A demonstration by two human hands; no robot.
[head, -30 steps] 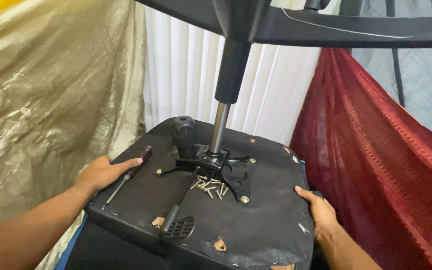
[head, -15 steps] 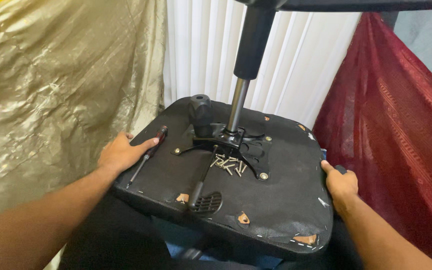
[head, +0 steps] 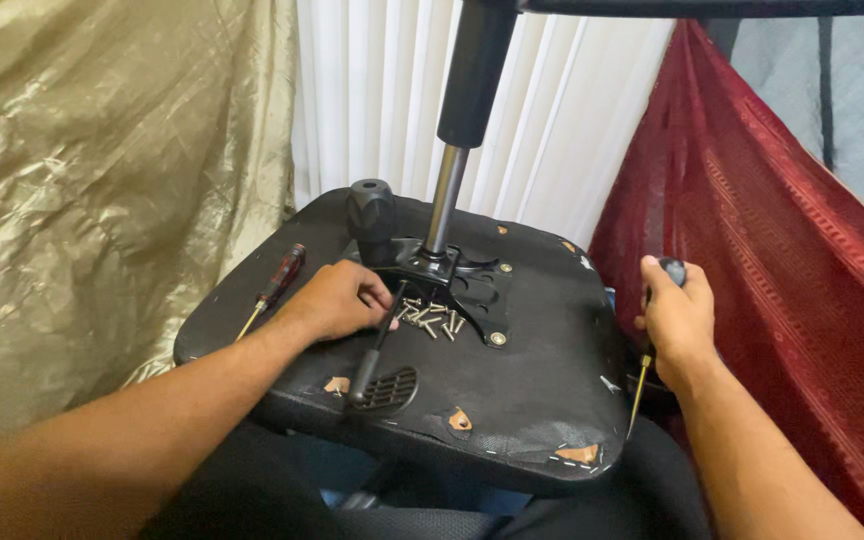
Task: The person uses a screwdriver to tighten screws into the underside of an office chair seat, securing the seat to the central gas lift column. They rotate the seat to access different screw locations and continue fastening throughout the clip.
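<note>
An upturned black office chair seat [head: 512,400] lies across the person's lap as the left hand [head: 337,300] pinches at loose screws [head: 430,318] beside the mounting plate [head: 457,285], while the right hand [head: 677,315] grips a screwdriver [head: 652,345], seemingly mid-refastening; seating a screw comes next.

I see no packages, labels, signs or screens anywhere in this view. Nothing of that kind lies near my left hand [head: 337,300] or beside my right hand [head: 677,315], and none shows on the surfaces behind them.
</note>
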